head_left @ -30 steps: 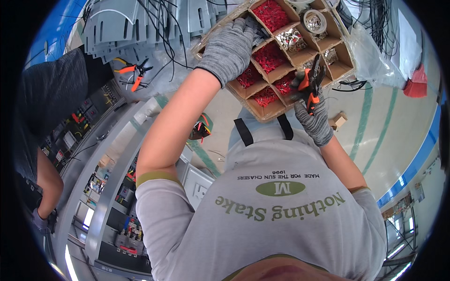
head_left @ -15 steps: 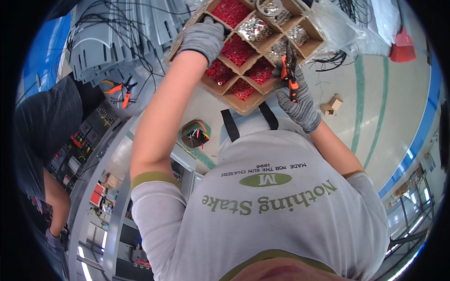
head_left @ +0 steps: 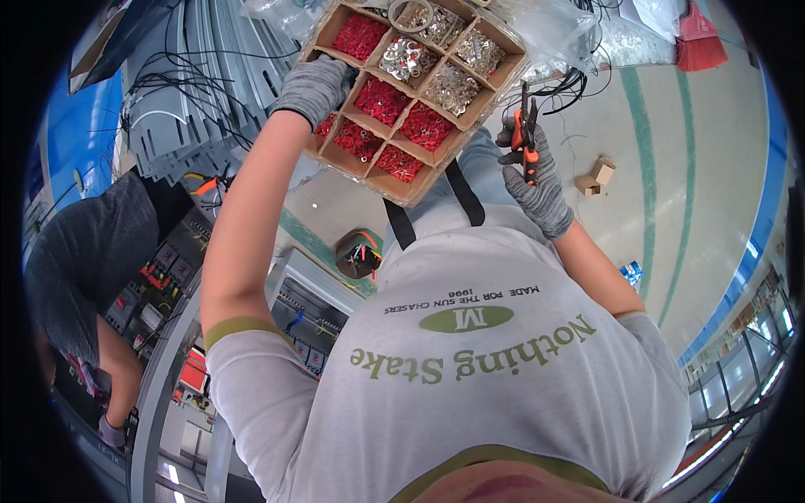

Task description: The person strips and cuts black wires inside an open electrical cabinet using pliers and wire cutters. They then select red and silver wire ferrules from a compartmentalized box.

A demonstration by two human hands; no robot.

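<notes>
A cardboard box (head_left: 437,159) with dividers is at the upper middle of the view. Red terminals (head_left: 381,101) lie in several compartments, and silver ring terminals (head_left: 454,89) in others. My left hand (head_left: 312,90), in a grey knit glove, is closed on the left side of the box; its fingertips dip into a compartment and are hidden. To the right of the box, apart from it, my gloved right hand (head_left: 541,186) grips orange-and-black pliers (head_left: 529,157), jaws pointing up. A pale roll of tape (head_left: 410,14) rests on the box's far compartments.
Grey slotted metal panels (head_left: 180,96) with loose black cables are at the upper left. Another person (head_left: 88,251) bends over an electrical cabinet on the left. A bin (head_left: 359,253) stands on the floor; small cardboard pieces (head_left: 595,176) and a red broom (head_left: 700,40) are at right.
The box and my left hand have shifted left together. My right hand, still holding the pliers, has stayed about where it was, and a gap has opened between it and the box.
</notes>
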